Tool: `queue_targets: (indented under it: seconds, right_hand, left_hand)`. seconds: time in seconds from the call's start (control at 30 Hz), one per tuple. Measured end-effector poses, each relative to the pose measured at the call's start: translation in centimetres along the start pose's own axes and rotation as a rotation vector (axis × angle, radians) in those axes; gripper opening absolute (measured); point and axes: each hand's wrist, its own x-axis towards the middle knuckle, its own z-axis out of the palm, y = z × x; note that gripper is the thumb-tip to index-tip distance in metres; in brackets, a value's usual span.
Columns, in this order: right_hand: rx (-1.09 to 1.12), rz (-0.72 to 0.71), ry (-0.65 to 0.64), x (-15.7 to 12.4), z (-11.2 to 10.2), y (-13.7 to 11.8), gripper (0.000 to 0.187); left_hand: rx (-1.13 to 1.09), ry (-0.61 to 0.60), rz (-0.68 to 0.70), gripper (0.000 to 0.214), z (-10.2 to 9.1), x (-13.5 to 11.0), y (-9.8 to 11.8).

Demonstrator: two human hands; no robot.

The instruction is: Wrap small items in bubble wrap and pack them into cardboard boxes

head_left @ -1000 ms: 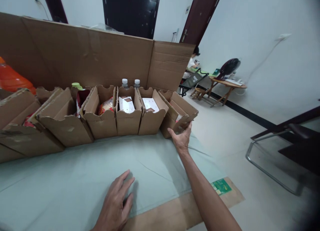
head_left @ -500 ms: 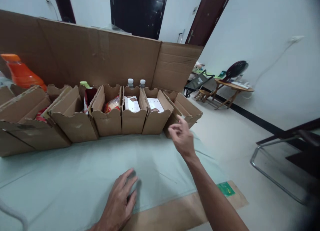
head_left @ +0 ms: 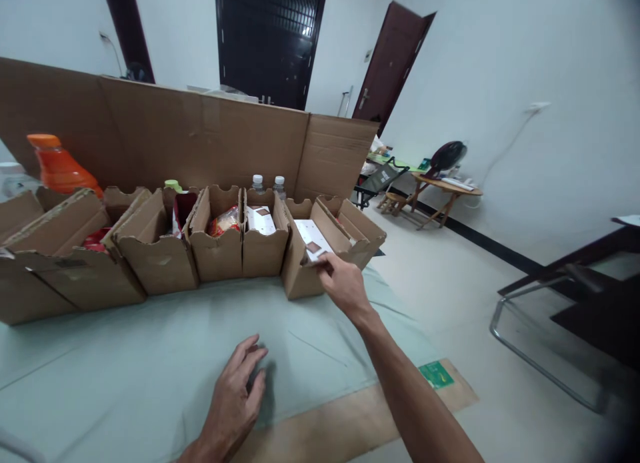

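Observation:
My right hand [head_left: 341,284] reaches forward and pinches the front rim of a cardboard bin [head_left: 300,276], right beside the white carton [head_left: 313,239] lying inside it. That bin is tilted toward me and stands second from the right in a row of open cardboard bins. Just to its right is the last bin [head_left: 361,233]. My left hand [head_left: 234,395] lies flat, fingers spread, on the pale green cloth [head_left: 150,356] near the table's front edge.
Other bins hold a white carton [head_left: 261,219], a snack packet [head_left: 225,220] and a red box [head_left: 183,206]. Two water bottles [head_left: 267,184] and an orange bottle [head_left: 60,171] stand before a tall cardboard wall [head_left: 190,139]. A metal chair frame [head_left: 545,323] is right.
My right hand left the rightmost bin, swung left and took hold of the front rim of the second bin from the right, which now tips toward me. The left hand stayed put.

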Motion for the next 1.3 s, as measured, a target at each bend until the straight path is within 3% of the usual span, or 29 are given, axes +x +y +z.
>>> queue_targets:
  seconds: [0.1,0.23,0.33,0.47,0.53,0.6,0.7,0.83,1.03,1.2,1.3]
  right_hand:
    - [0.116,-0.061,0.025,-5.6,-2.5,1.2,0.020]
    - [0.277,-0.137,0.051,-13.4,-6.5,5.1,0.021]
    - [0.346,-0.025,0.128,-18.9,-8.6,8.6,0.023]
    - [0.509,0.366,0.329,-24.7,-8.6,11.2,0.069]
    - [0.572,0.436,0.320,-26.2,-7.4,11.5,0.077]
    - [0.566,0.402,0.233,-26.8,-5.9,11.4,0.072]
    - [0.424,0.404,0.151,-26.1,-3.4,10.7,0.064]
    - [0.353,0.406,0.134,-23.7,-1.6,8.8,0.058]
    - [0.525,0.137,0.047,-16.5,-0.3,3.6,0.048]
    - [0.740,0.007,-0.078,-8.1,3.2,-0.2,0.045]
    - [0.815,0.017,-0.124,-5.4,5.6,-1.2,0.050]
  left_hand:
    - [-0.003,0.022,-0.015,0.028,-0.3,0.2,0.3]
    - [-0.020,0.052,-0.092,0.029,-1.0,0.4,0.6]
    - [-0.060,0.063,-0.169,0.033,-1.5,0.5,1.1]
    - [-0.169,0.021,-0.231,0.052,-1.8,1.6,2.9]
    - [-0.255,-0.072,-0.255,0.063,-1.5,2.7,4.2]
    - [-0.346,-0.172,-0.278,0.072,-0.9,3.9,5.5]
    - [-0.484,-0.238,-0.284,0.075,0.4,5.0,6.7]
    - [-0.571,-0.165,-0.302,0.069,0.7,4.2,6.7]
    - [-0.498,0.115,-0.445,0.061,-3.2,1.9,4.1]
    - [-0.438,0.257,-0.496,0.066,-6.7,3.8,1.8]
    - [-0.408,0.295,-0.503,0.068,-7.6,5.0,0.3]
